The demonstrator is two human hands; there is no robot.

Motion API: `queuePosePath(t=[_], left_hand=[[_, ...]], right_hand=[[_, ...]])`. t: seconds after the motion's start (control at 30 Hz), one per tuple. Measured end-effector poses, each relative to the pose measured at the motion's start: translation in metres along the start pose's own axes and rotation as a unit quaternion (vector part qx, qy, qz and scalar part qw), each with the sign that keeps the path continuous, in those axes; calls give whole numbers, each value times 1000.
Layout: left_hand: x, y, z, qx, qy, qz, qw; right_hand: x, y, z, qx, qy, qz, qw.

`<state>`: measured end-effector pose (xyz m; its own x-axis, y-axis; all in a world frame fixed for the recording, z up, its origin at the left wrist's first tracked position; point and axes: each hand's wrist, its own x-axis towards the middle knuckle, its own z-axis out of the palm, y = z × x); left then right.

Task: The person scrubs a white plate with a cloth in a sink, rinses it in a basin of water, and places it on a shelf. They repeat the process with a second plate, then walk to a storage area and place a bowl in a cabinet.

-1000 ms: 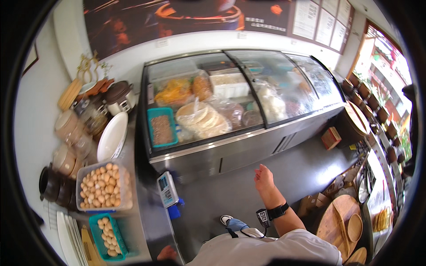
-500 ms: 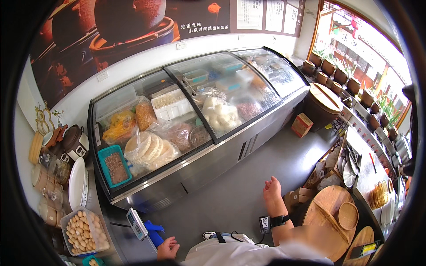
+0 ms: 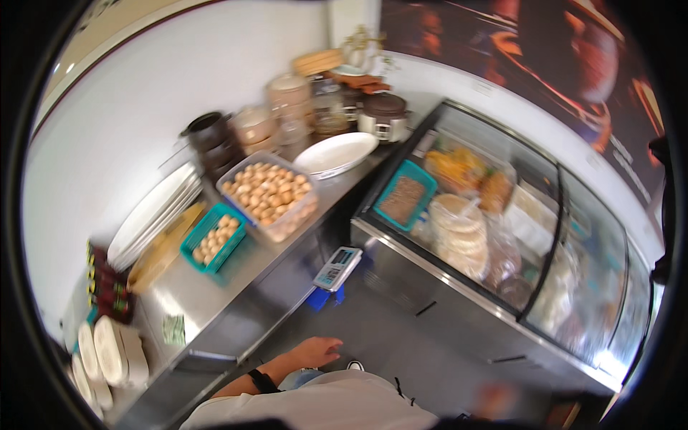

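My left hand (image 3: 315,352) is in front of my body, over the floor. Its fingers point to the right, slightly apart, and nothing is in them. A digital scale (image 3: 342,264) sits at the counter's edge, the thing nearest to this hand, with something blue (image 3: 317,298) below it. My right hand (image 3: 494,398) is a smeared shape low on the right, in front of the display freezer. Its fingers cannot be made out. A clear plastic bin (image 3: 285,228) full of brown eggs and a teal basket (image 3: 215,265) with more eggs stand on the counter.
A steel counter (image 3: 247,261) runs along the left with a white oval dish (image 3: 337,156), stacked white plates (image 3: 154,215) and a rice cooker (image 3: 383,118). On the right, a glass-topped freezer (image 3: 437,269) holds bagged food and a teal tray (image 3: 390,183).
The view has swung left, bringing the egg counter to the middle and the freezer to the right. My left hand now reaches farther out; the right is low and blurred.
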<state>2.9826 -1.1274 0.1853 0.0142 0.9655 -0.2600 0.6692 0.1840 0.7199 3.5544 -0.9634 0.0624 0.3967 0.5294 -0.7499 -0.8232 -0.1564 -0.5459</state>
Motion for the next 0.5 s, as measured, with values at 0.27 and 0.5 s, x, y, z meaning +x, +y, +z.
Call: queuePosePath(t=[0.27, 0.5], left_hand=[[-122, -28, 21, -36, 150, -252, 955], [-217, -22, 63, -122, 240, -392, 880]], right_hand=[[8, 140, 170, -282, -195, 89, 935], [-147, 317, 242, -477, -317, 178, 800]])
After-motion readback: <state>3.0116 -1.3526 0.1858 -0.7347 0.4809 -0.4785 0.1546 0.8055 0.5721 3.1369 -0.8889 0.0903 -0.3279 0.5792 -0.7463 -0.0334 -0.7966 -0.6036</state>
